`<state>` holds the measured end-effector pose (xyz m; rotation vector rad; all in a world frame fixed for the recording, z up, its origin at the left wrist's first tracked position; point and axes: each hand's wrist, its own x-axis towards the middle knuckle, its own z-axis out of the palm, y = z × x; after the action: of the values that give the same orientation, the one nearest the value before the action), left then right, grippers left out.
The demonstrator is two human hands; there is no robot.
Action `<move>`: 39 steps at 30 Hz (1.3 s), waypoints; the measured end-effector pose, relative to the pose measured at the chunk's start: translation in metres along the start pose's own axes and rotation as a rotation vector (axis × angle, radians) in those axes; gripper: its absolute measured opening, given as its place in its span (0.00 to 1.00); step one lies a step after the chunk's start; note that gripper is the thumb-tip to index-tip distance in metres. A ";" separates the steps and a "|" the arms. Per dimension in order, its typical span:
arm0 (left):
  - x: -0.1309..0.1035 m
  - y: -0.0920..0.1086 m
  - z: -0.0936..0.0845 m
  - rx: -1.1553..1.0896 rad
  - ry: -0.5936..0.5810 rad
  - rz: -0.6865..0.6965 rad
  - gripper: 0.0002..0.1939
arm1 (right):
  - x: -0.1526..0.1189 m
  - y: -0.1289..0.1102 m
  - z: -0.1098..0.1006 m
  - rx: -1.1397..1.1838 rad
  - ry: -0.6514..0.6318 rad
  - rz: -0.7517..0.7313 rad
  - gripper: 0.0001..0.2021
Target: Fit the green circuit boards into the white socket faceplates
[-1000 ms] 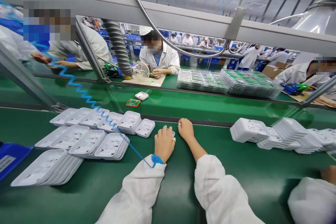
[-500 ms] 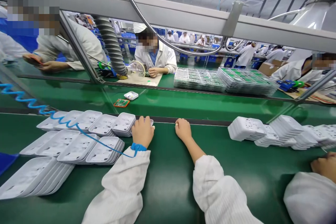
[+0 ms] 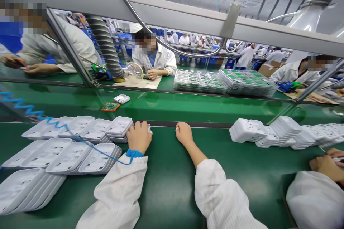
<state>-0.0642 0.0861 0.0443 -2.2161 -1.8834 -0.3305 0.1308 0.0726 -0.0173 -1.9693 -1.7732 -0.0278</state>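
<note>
Two hands on the green, smooth counter. Your left hand, blue strap at its wrist, arches over a shallow white plastic cover; a corner shows past the fingers. Whether they clamp it: cannot tell, contact hidden. Your right hand is loosely curled, fingers together, near the counter's far edge; nothing visible in it.

Handling, my judgement: take the cover by opposite rims, keep fingertips off the recessed face, lower it flat and square its corners before letting go. Mind the leaning stack just beside your left hand; a sideways nudge could spread it. Keep the coiled blue cord off the rims.

Material: rigid-looking, matte white moulding; rounded corners, raised lip, small dark openings. Beyond your left hand: an orange-edged green circuit board beside a small white shell. Well right of your right hand: slanted white stacks.
</note>
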 end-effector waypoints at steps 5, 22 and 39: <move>0.001 -0.003 0.006 -0.022 0.009 0.003 0.22 | 0.000 0.000 0.001 0.005 0.000 -0.007 0.06; -0.051 0.076 0.040 -0.365 0.061 0.379 0.26 | 0.001 0.001 0.001 0.016 0.015 0.009 0.05; -0.046 0.072 0.039 -0.355 -0.069 0.248 0.09 | -0.004 0.000 -0.002 0.114 0.031 0.018 0.08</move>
<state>0.0011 0.0431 -0.0085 -2.6887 -1.6589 -0.5900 0.1310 0.0683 -0.0171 -1.8936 -1.6993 0.0473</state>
